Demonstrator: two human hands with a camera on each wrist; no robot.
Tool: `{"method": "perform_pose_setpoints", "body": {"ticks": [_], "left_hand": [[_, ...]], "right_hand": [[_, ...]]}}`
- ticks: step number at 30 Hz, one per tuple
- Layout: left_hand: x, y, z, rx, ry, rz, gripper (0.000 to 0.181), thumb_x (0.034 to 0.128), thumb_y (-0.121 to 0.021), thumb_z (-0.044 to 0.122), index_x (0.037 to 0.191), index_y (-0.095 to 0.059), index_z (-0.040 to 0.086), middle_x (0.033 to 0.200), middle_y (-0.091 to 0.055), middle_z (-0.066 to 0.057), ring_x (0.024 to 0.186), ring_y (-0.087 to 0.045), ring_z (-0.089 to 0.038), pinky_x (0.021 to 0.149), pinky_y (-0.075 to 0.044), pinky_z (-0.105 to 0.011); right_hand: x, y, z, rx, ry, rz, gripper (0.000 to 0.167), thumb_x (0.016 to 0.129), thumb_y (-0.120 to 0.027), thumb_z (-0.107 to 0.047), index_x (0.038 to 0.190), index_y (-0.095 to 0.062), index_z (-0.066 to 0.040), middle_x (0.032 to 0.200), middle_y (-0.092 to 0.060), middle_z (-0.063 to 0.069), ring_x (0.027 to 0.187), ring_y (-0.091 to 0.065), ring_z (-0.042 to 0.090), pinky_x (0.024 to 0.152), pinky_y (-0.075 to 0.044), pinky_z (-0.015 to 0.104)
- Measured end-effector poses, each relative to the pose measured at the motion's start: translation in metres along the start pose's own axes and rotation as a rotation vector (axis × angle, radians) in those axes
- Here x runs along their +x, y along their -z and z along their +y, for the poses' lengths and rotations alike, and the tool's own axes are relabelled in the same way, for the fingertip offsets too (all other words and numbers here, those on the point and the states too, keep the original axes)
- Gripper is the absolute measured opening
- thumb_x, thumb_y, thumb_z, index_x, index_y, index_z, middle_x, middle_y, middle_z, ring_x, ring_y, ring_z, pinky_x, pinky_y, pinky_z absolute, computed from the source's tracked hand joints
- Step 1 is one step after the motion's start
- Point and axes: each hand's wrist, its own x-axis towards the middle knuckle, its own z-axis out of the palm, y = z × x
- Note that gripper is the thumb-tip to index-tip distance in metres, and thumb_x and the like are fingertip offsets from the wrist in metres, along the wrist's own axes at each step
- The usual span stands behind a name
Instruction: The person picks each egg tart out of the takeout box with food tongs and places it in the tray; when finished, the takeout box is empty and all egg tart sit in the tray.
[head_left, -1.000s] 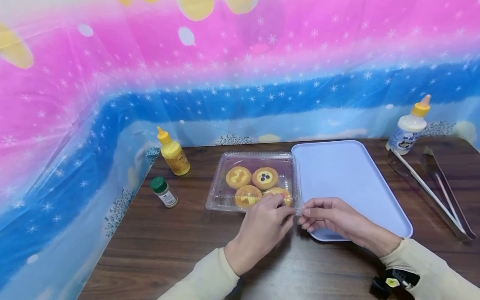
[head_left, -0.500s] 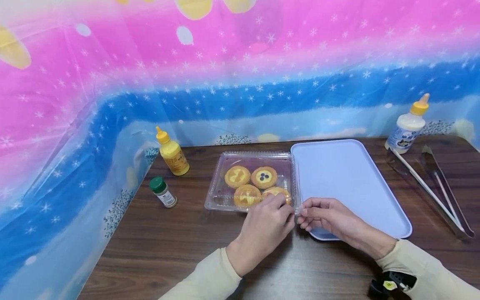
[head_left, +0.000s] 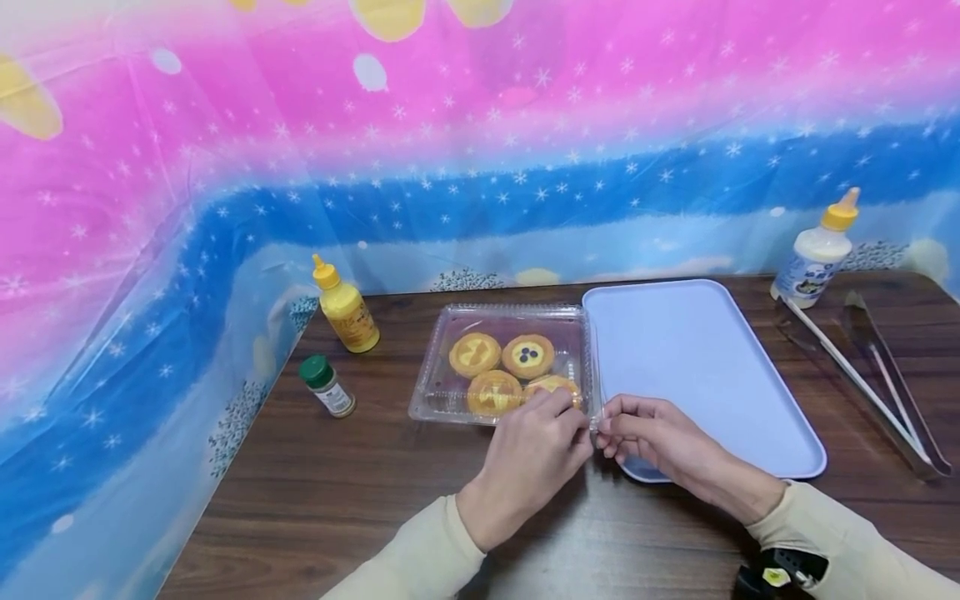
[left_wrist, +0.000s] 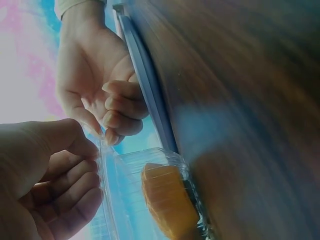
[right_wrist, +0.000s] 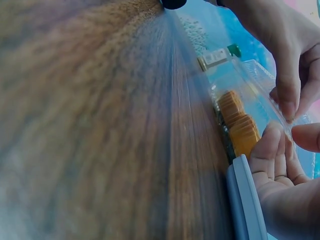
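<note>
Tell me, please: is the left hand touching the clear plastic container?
Touching. The right wrist view shows it: the left hand pinches the clear plastic container at its edge, with no gap at the fingertips.

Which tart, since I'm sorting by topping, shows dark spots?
The back-right tart in the clear box; dark spots cluster centrally. The other tarts show none, though the left hand partly hides the front-right one.

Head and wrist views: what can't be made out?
Head view: box and its front-right tart, partly covered by the left hand.
Head view: jar label, writing too small to read.
Left wrist view: left hand, cut off by left edge.
Right wrist view: tray, cut off by bottom edge.
</note>
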Motion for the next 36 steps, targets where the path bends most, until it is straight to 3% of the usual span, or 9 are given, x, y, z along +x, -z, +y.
{"method": "perform_pose_setpoints", "body": {"ticks": [10, 21, 29, 36], "left_hand": [[0.001, -0.005, -0.002, -0.024, -0.006, 0.044, 0.013, 0.0718, -0.085, 0.002, 0.076, -0.075, 0.009, 0.074, -0.054, 0.003, 0.062, -0.053, -0.013, 0.050, -0.044, -0.020], [0.000, -0.006, -0.004, -0.015, -0.009, 0.051, 0.010, 0.0724, -0.083, 0.002, 0.076, -0.076, 0.008, 0.072, -0.053, 0.003, 0.059, -0.049, -0.011, 0.048, -0.038, -0.016], [0.002, -0.007, -0.003, -0.007, -0.018, 0.068, 0.010, 0.0712, -0.083, 0.002, 0.076, -0.076, 0.008, 0.071, -0.052, 0.002, 0.059, -0.048, -0.011, 0.048, -0.037, -0.016], [0.003, -0.007, -0.001, 0.026, -0.036, 0.095, 0.006, 0.0758, -0.080, 0.005, 0.079, -0.077, 0.009, 0.073, -0.053, 0.003, 0.061, -0.049, -0.010, 0.050, -0.041, -0.016]], "right_hand": [[0.000, -0.005, 0.000, -0.018, 0.009, 0.053, 0.008, 0.104, -0.056, -0.011, 0.101, -0.060, -0.005, 0.097, -0.065, 0.008, 0.087, -0.063, 0.018, 0.075, -0.055, 0.028], [0.001, -0.006, -0.001, -0.015, -0.003, 0.067, 0.009, 0.105, -0.057, -0.011, 0.102, -0.061, -0.004, 0.096, -0.063, 0.008, 0.086, -0.063, 0.017, 0.074, -0.055, 0.026], [0.000, -0.009, -0.002, -0.026, -0.006, 0.097, 0.010, 0.105, -0.056, -0.013, 0.101, -0.060, -0.004, 0.095, -0.062, 0.008, 0.084, -0.062, 0.017, 0.073, -0.054, 0.027], [0.001, -0.012, -0.001, -0.032, -0.008, 0.113, 0.010, 0.103, -0.055, -0.011, 0.098, -0.060, -0.003, 0.093, -0.064, 0.008, 0.083, -0.062, 0.017, 0.072, -0.054, 0.026]]}}
